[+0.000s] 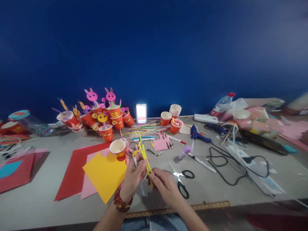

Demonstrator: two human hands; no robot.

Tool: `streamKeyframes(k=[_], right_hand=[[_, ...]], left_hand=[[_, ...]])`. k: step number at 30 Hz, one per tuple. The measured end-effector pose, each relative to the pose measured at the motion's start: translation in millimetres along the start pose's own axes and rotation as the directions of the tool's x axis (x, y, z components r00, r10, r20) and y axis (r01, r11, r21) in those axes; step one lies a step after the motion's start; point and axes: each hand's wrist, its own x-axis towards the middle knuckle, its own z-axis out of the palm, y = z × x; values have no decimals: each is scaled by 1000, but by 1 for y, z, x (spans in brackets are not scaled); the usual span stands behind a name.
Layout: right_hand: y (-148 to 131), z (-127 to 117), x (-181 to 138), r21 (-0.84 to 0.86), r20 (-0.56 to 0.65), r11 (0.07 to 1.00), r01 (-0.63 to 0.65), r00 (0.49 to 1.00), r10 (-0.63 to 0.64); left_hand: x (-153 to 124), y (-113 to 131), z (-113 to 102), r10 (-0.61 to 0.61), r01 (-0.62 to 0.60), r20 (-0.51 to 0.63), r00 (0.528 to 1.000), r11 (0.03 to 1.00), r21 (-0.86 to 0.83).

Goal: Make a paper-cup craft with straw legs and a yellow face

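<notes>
view: head, looking down at the table (43, 199)
left hand (133, 175): closed, thumb and fingers pinch the yellow strips (143, 154) near mid-length; a pale straw (136, 162) sits in the same fist
right hand (166, 186): closed on the strips' lower end, just beside the left hand
strips, place: held above the table's near edge, between the yellow paper (104, 173) and the scissors (181, 180)
strips, axis: long axis runs away from the body; free top end leans slightly left, lower end slants right into the right hand
nearer hand: both grip; left higher, right lower
left side: orange cup (117, 148) upright on the paper, beyond the left hand
right side: scissors lie open, near the right hand; glue gun (198, 136) and black cable (226, 165) further off
</notes>
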Motion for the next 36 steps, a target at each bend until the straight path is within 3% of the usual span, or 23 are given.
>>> streamKeyframes(k=[4,10,18,24,29,36], right_hand=[[-2,-1,0,-104,-11,992,67,998,-69],[-3,-3,0,-100,19,990,101,995,-100],[-9,-17,3,-128,49,974,189,982,-184],[-6,-11,1,-104,-78,987,123,988,-132],[-7,-10,1,-335,-98,927,172,972,-216],[-5,-8,9,-644,-9,735,215,958,-288]], left_hand=[[-5,2,-3,16,-19,52,999,999,48],[-12,7,-7,-33,10,153,988,988,152],[-13,5,-8,-97,85,98,990,989,124],[-24,-6,-14,-47,7,143,989,962,272],[-32,-5,-12,125,-177,131,984,815,552],[-30,-11,-11,219,-230,101,970,714,661]])
